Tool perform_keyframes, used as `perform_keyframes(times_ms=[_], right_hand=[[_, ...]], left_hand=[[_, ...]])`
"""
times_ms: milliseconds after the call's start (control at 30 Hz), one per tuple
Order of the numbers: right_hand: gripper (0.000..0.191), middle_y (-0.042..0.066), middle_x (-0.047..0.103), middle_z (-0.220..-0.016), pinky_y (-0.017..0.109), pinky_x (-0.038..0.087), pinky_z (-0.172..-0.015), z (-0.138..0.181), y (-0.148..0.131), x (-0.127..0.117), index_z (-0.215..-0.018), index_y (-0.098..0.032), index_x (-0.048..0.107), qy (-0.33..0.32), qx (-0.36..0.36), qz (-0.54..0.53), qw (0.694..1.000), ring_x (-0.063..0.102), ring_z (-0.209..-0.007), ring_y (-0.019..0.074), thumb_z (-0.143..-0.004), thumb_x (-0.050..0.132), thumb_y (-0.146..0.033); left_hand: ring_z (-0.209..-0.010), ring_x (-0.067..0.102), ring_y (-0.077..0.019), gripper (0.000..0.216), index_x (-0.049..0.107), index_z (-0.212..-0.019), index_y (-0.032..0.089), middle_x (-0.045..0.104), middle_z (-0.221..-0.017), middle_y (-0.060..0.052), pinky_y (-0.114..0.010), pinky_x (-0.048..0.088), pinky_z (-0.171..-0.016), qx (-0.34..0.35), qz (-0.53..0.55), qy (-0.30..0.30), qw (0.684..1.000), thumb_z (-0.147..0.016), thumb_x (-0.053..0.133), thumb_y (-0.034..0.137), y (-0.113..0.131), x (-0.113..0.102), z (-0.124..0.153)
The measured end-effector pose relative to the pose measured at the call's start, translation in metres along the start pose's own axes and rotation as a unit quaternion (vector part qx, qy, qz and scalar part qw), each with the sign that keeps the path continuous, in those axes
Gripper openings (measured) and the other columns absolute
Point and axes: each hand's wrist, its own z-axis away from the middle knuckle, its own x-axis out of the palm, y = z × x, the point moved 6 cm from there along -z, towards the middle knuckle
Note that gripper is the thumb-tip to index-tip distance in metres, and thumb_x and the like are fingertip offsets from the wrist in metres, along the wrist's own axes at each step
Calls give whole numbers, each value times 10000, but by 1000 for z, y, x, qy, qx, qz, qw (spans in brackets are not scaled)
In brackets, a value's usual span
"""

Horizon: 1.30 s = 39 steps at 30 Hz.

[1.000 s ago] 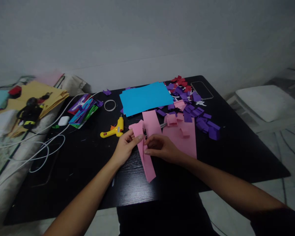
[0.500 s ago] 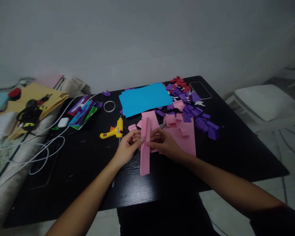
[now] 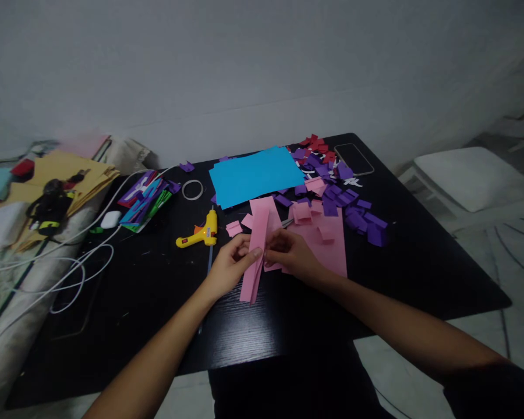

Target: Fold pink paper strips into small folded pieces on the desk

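A folded pink paper strip (image 3: 258, 244) is held up over the front of the black table (image 3: 323, 314), slanting with its lower end to the left. My left hand (image 3: 232, 263) pinches its left side, thumb lying across the front. On the other edge, my right hand (image 3: 290, 254) is closed with its fingertips on the strip. Beneath and behind lie a pink sheet (image 3: 338, 256) and small folded pink pieces (image 3: 303, 212). Scissors (image 3: 287, 222) show only partly beside my right hand. A yellow glue gun (image 3: 203, 231) lies left of my left hand.
Blue sheets (image 3: 257, 176) lie at the back, with purple paper pieces (image 3: 356, 218) and red ones (image 3: 317, 142) to their right. A tape ring (image 3: 193, 190), coloured papers (image 3: 146, 198) and white cables (image 3: 82, 262) occupy the left. A phone-shaped outline (image 3: 354, 158) marks the back right corner.
The pink strip has turned, its lower end swinging left and its folded layers now showing on the right. My left thumb has shifted slightly right across it.
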Motion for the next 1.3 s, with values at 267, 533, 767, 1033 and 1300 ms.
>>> perform_keyframes(times_ms=[267,533,767,1033,1300], right_hand=[[313,-15,704,-662,247,542,-559,3,-4,2,-780,-177,641,-4,13,31,999,669,-565,129,-706,892,-349],[343,-29,656,-612,224,460,-499,5,-10,8,-742,-184,622,-14,1,63,998,586,-516,107,-715,887,-399],[258,-25,637,-651,245,475,-512,3,-13,3,-808,-187,660,-20,-14,85,996,571,-530,112,-793,809,-397],[405,-2,671,-694,258,502,-515,-1,-26,-10,-845,-197,627,36,-55,40,997,628,-575,139,-799,816,-552],[419,-7,659,-638,263,497,-526,-2,-25,-14,-748,-193,617,59,-50,45,996,614,-551,129,-799,827,-552]], left_hand=[[-778,671,-163,313,672,-1067,164,733,-928,-47,-265,527,-703,-6,-17,-1,1000,-912,737,427,2,1,2],[-734,663,-166,325,663,-1081,157,708,-860,-31,-278,533,-677,-8,-28,-24,999,-937,703,445,0,4,4],[-610,615,-127,340,646,-1020,159,679,-789,-6,-245,503,-574,-34,-12,-22,999,-875,777,437,0,3,3],[-577,586,-111,315,639,-975,163,658,-737,10,-230,481,-543,-62,-22,-29,997,-862,791,414,-1,4,4],[-589,569,-117,252,642,-909,164,653,-736,10,-245,455,-555,-53,-51,-55,996,-884,762,385,-1,5,5]])
